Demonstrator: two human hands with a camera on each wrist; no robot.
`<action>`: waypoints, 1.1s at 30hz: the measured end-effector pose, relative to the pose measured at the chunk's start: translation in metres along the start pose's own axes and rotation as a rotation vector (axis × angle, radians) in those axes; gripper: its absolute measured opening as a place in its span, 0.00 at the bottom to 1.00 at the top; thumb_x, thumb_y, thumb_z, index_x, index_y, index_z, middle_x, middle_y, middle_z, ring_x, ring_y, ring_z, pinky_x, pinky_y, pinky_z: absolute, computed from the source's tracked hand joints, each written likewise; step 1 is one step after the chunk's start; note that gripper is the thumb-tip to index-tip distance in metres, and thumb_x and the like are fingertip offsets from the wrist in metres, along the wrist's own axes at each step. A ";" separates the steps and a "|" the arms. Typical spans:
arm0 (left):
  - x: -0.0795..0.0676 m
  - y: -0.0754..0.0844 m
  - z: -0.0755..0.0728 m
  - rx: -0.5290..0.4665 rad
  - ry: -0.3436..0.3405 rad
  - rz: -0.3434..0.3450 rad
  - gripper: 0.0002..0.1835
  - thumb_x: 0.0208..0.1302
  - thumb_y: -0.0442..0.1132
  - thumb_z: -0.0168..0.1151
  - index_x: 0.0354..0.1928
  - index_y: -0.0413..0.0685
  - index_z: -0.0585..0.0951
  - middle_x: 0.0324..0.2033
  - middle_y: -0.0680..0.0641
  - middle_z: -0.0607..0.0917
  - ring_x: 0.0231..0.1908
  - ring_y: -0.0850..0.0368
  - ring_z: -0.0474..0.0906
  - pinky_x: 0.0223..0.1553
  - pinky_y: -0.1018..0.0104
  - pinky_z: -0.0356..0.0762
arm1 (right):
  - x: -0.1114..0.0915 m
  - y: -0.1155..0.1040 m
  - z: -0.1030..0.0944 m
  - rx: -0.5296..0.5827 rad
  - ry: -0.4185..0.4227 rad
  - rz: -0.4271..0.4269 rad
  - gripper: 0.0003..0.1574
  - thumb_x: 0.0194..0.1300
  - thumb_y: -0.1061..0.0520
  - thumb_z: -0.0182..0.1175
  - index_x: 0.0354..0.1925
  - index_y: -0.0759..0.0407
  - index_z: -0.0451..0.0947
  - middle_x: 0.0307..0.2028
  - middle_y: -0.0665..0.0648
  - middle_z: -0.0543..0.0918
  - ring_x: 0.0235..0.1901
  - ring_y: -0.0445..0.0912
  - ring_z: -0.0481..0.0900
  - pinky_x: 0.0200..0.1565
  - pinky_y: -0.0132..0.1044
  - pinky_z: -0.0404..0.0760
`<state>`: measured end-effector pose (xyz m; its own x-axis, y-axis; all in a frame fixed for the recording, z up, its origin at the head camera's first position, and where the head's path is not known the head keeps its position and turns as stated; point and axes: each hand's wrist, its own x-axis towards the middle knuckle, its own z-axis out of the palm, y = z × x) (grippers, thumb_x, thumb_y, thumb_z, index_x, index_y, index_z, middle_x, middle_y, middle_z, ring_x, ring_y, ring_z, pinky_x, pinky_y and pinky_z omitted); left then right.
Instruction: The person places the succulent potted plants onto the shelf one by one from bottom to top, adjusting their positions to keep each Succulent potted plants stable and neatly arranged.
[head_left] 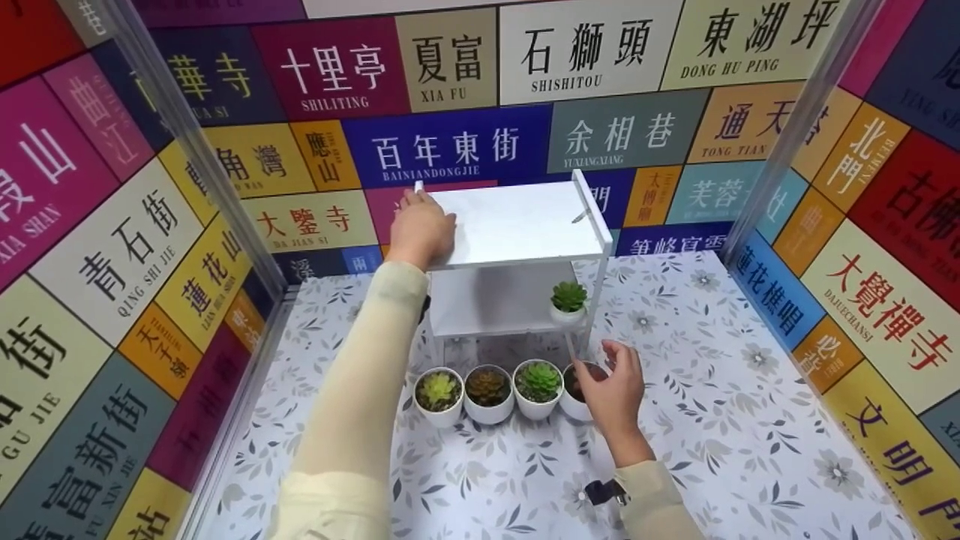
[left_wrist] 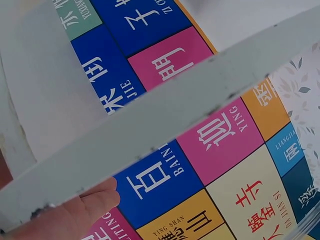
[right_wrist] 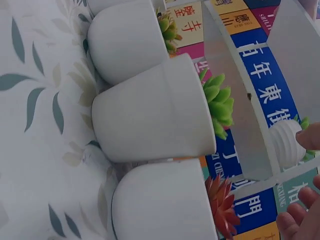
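A small white two-tier shelf (head_left: 517, 221) stands on the patterned cloth. My left hand (head_left: 421, 229) grips the raised left edge of its top board; the left wrist view shows fingers (left_wrist: 102, 195) beside the white rail. On the lower board, at the right front corner, sits a green succulent (head_left: 568, 297) in a ribbed white pot (right_wrist: 287, 143). My right hand (head_left: 616, 386) is just below and in front of that pot, fingers spread and holding nothing. It partly hides a white pot with a red succulent (right_wrist: 223, 207).
In a row before the shelf stand white pots with a yellow-green succulent (head_left: 439, 390), a brown succulent (head_left: 488, 385) and a bright green succulent (head_left: 538, 379). Sign-covered panels (head_left: 450, 150) enclose the back and sides. Floral cloth (head_left: 712, 360) covers the table.
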<state>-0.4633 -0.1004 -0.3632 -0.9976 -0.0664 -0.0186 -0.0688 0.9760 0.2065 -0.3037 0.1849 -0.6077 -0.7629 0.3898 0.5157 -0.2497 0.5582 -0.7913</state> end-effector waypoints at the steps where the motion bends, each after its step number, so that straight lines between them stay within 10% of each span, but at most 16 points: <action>1: 0.000 0.000 0.000 0.004 0.001 -0.004 0.44 0.85 0.57 0.39 0.83 0.30 0.44 0.84 0.29 0.44 0.85 0.36 0.45 0.86 0.46 0.46 | -0.001 0.002 0.000 0.001 0.002 -0.004 0.32 0.54 0.60 0.83 0.54 0.67 0.81 0.48 0.66 0.82 0.52 0.59 0.83 0.56 0.50 0.85; 33: 0.000 -0.001 0.001 -0.025 0.006 0.023 0.43 0.86 0.56 0.38 0.83 0.29 0.42 0.84 0.28 0.40 0.85 0.36 0.40 0.87 0.48 0.42 | -0.032 0.041 0.001 -0.008 -0.053 0.087 0.48 0.52 0.57 0.85 0.66 0.69 0.74 0.55 0.72 0.78 0.59 0.65 0.78 0.61 0.57 0.80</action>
<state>-0.4631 -0.1013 -0.3640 -0.9990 -0.0451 -0.0072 -0.0455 0.9719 0.2311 -0.2900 0.1953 -0.6572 -0.8120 0.3979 0.4270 -0.1767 0.5297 -0.8296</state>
